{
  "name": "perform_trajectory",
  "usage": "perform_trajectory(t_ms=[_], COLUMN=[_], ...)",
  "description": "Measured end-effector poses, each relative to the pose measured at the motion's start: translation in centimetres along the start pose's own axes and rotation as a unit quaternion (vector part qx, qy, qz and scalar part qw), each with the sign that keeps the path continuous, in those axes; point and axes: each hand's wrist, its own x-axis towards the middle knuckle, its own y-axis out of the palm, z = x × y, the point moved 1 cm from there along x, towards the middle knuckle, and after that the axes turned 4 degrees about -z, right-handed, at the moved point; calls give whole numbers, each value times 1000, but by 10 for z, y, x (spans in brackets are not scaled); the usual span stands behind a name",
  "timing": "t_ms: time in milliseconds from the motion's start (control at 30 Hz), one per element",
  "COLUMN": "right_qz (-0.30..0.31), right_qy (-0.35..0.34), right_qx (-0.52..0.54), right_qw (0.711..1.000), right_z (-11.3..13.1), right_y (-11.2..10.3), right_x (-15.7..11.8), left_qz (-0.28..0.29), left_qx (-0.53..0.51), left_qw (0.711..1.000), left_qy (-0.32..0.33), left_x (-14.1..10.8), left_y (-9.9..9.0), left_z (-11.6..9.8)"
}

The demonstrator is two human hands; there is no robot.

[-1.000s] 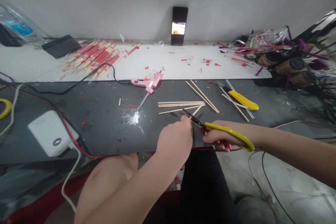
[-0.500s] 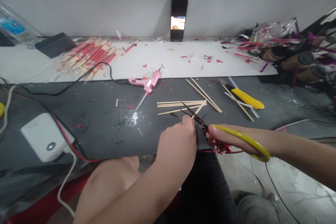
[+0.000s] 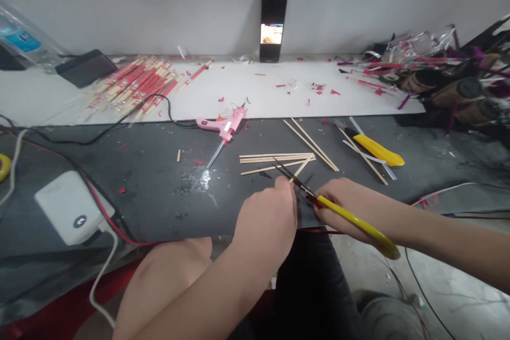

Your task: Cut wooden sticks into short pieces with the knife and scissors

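Observation:
My left hand is closed at the dark table's front edge, pinching a thin wooden stick that points up and right from its fingertips. Scissors with a yellow handle are in my right hand, whose fingers wrap round the handles. The dark blades lie across the stick just above my left fingertips, a narrow gap between their tips. Beyond the blades several sticks lie side by side. Two longer sticks lie slanted behind them.
A pink glue gun lies left of centre. At right is a yellow cutter among strips. A white power bank, wrapped chopsticks, an upright phone and a cluttered pile surround the work area.
My right hand has turned, its back now showing more, and the scissors' yellow handle has swung slightly down and left. The blades look closer together. My left hand has barely shifted.

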Motion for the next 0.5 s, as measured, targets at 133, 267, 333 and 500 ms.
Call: perform_trajectory(t_ms=[133, 267, 333, 500], right_qz=[-6, -7, -8, -16], right_qy=[8, -6, -12, 5], right_qx=[-31, -9, 11, 33], right_qw=[999, 1000, 1000, 999], right_z=[5, 1, -1, 0], right_y=[0, 5, 7, 6], right_x=[2, 7, 9, 7], left_qz=[22, 43, 49, 33], left_qx=[-13, -34, -38, -14], left_qw=[1000, 998, 998, 999], left_qy=[1, 4, 7, -2], left_x=[4, 6, 7, 11], left_y=[-2, -5, -6, -6], left_z=[6, 8, 8, 7])
